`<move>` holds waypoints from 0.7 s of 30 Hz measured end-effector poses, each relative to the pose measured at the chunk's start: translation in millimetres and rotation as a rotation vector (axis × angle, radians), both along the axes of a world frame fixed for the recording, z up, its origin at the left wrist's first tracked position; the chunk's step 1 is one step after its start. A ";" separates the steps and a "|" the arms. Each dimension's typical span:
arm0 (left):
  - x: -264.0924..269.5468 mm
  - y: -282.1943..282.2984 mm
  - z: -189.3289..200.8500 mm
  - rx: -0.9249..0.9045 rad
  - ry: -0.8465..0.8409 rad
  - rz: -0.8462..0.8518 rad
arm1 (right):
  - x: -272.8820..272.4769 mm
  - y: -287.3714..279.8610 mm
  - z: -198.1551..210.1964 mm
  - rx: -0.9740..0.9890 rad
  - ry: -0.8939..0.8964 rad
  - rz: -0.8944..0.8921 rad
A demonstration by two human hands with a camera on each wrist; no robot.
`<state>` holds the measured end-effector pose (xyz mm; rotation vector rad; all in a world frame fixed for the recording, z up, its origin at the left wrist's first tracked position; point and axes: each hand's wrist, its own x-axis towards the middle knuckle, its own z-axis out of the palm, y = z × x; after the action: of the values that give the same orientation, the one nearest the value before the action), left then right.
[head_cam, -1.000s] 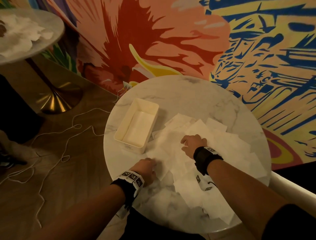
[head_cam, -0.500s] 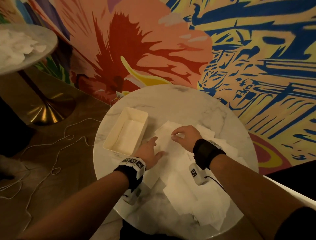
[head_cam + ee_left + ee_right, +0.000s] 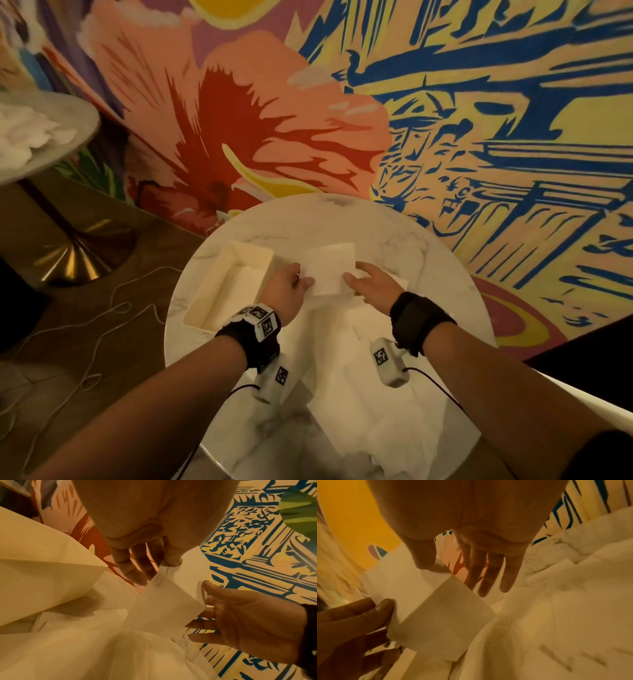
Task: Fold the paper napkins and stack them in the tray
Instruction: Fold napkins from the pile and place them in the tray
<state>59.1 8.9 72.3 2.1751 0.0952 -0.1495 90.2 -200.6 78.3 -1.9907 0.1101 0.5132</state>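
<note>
We held one napkin (image 3: 330,269) up over the table (image 3: 404,246), just right of the tray (image 3: 255,251). Our left hand (image 3: 286,291) pinched its left edge between thumb and fingers (image 3: 135,566). Our right hand (image 3: 371,282) met the right edge with the thumb on top and straight, slightly spread fingers (image 3: 491,572) below. More napkins, the pile (image 3: 359,342), lay loose beneath our wrists.

A bright mural wall (image 3: 376,102) of red-orange flower and blue-yellow patterns fills the upper frame. Wooden floor (image 3: 85,325) at left carries a white cord (image 3: 113,329) and a second round table's brass base (image 3: 78,260).
</note>
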 end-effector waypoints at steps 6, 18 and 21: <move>-2.6 0.5 4.2 -0.207 0.038 0.096 | 0.3 8.9 2.6 0.135 -0.092 -0.074; -5.2 10.6 1.2 -0.013 -0.068 0.066 | -7.5 17.1 -2.5 -0.064 -0.270 0.062; -6.4 12.4 0.9 -0.025 -0.068 0.085 | -9.8 20.6 -0.7 -0.133 -0.356 0.064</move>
<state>52.8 21.3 73.2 2.1454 0.1459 -0.0276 80.4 -180.0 77.5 -2.1903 -0.1445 0.1888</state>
